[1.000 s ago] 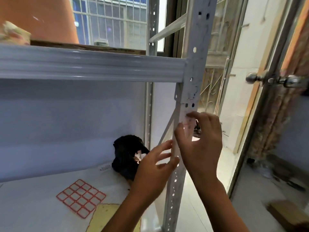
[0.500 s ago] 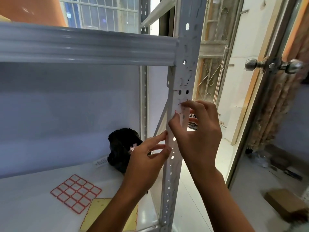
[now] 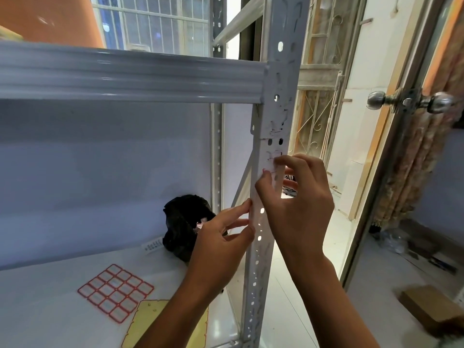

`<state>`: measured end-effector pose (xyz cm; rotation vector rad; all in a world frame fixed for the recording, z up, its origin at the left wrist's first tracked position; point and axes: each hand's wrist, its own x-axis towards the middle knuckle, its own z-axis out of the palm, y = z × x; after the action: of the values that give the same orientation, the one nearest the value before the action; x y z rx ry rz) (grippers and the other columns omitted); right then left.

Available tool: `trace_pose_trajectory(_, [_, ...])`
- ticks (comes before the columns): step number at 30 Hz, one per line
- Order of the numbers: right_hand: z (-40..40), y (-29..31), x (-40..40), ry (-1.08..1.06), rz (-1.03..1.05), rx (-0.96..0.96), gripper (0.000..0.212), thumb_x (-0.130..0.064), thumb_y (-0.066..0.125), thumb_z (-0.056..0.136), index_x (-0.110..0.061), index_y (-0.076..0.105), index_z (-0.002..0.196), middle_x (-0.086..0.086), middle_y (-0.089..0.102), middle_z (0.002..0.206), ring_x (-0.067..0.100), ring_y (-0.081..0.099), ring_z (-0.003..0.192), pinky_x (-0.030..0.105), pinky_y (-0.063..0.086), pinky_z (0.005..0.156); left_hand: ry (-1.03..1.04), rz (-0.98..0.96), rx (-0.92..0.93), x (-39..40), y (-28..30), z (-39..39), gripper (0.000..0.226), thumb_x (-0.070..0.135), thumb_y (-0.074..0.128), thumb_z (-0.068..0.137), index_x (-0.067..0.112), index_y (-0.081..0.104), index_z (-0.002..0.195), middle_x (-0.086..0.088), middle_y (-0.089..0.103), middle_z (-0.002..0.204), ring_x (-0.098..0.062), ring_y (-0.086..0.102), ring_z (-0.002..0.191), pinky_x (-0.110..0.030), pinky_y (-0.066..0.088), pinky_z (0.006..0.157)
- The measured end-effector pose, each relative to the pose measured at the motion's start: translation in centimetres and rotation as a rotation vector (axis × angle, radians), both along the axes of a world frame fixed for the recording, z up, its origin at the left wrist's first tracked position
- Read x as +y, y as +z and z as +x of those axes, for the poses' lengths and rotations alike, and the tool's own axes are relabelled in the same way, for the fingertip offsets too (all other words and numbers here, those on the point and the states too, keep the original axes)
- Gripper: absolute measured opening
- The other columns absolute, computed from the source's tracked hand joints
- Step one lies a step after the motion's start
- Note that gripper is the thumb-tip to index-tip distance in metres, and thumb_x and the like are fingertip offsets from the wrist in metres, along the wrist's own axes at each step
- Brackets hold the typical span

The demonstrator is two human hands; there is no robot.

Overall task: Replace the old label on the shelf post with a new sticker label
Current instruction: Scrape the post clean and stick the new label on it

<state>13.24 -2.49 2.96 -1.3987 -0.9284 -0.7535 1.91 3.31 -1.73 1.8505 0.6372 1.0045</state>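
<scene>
Right hand [image 3: 298, 204] pinches the label [image 3: 272, 169] on the shelf post [image 3: 273, 116]; left hand [image 3: 221, 244], at seven o'clock, open, fingertips touching post.

I see the right hand [image 3: 298, 209] raised, thumb and forefinger pinched together; left hand [image 3: 221, 244] lower beside it, fingers loosely spread.
</scene>
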Motion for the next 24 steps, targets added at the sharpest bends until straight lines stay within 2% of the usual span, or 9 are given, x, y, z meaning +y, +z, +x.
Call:
trace_pose_trajectory(4, [0.42, -0.08, 0.35, -0.054, 0.018, 0.000, 0.010, -0.010, 0.078, 0.089, -0.009, 0.074, 0.098, 0.006, 0.072, 0.103, 0.006, 0.060, 0.085, 0.007, 0.051, 0.076, 0.004, 0.004, 0.006, 0.07, 0.03, 0.00, 0.035, 0.039, 0.064, 0.091, 0.057, 0.054, 0.120, 0.018, 0.065, 0.130, 0.013, 0.061, 0.099, 0.004, 0.043, 0.064])
trace_pose_trajectory(9, [-0.01, -0.42, 0.45, 0.032, 0.001, 0.027, 0.028, -0.028, 0.081, 0.084, -0.012, 0.069, 0.103, 0.001, 0.069, 0.106, 0.008, 0.062, 0.090, 0.015, 0.054, 0.080, -0.005, -0.017, 0.002, 0.07, 0.19, -0.05, 0.033, 0.040, 0.065, 0.089, 0.061, 0.054, 0.112, 0.021, 0.066, 0.124, 0.023, 0.059, 0.094, 0.004, 0.042, 0.062])
trace_pose_trajectory(12, [0.13, -0.30, 0.33, 0.031, 0.009, 0.030, 0.027, -0.031, 0.080, 0.086, -0.012, 0.071, 0.102, 0.002, 0.070, 0.106, 0.008, 0.064, 0.090, 0.016, 0.056, 0.081, 0.005, -0.016, -0.004, 0.00, 0.22, 0.01, 0.032, 0.046, 0.064, 0.086, 0.060, 0.054, 0.114, 0.021, 0.066, 0.125, 0.018, 0.061, 0.096, 0.003, 0.043, 0.063])
trace_pose_trajectory(17, [0.09, -0.26, 0.40, 0.012, 0.001, 0.044, 0.022, -0.029, 0.080, 0.086, -0.012, 0.073, 0.100, 0.002, 0.070, 0.105, 0.008, 0.065, 0.089, 0.014, 0.053, 0.080, 0.004, -0.004, 0.004, 0.02, 0.15, 0.03, 0.034, 0.043, 0.065, 0.088, 0.055, 0.055, 0.118, 0.022, 0.065, 0.123, 0.028, 0.056, 0.092, 0.005, 0.040, 0.061])
trace_pose_trajectory(24, [-0.26, -0.14, 0.50, -0.042, -0.002, 0.048, 0.014, -0.023, 0.080, 0.087, -0.013, 0.074, 0.097, -0.002, 0.070, 0.103, 0.004, 0.060, 0.085, 0.004, 0.044, 0.077, 0.009, 0.001, 0.000, 0.13, 0.15, 0.01, 0.037, 0.051, 0.062, 0.086, 0.052, 0.059, 0.123, 0.019, 0.066, 0.129, 0.011, 0.063, 0.101, 0.001, 0.045, 0.063])
